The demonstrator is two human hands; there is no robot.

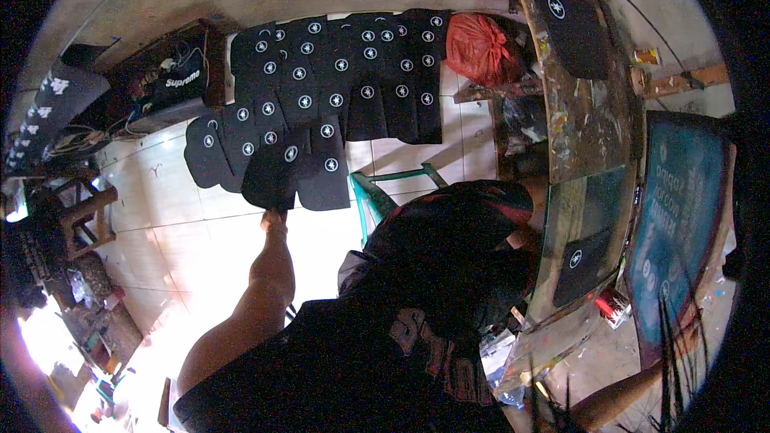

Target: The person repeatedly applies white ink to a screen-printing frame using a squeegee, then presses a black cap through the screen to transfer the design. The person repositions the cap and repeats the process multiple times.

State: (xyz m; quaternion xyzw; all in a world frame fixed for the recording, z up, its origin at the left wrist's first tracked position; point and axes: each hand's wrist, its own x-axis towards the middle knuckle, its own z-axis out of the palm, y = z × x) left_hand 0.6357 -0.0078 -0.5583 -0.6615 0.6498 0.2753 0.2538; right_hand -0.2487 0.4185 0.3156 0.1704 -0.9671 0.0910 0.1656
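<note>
At arm's length, my left hand (274,220) is closed on the near edge of a black fabric piece (269,179) with a white round emblem. This piece overlaps other black printed pieces (341,68) laid in rows on the pale tiled floor. Off to the right, my right hand (688,333) grips the lower edge of a blue-green printing screen (670,200), which stands tilted beside the work board; its fingers are partly hidden. Another black piece (579,267) with the same emblem lies on the glass-like plate (553,224) at the board's near end.
A paint-stained wooden board (593,128) bears one more black piece (568,28) at its far end. Beside it sits a red plastic bag (481,50). A green stool frame (393,176) stands by my legs. At left are a wooden stool (88,216) and a cluttered shelf (160,88).
</note>
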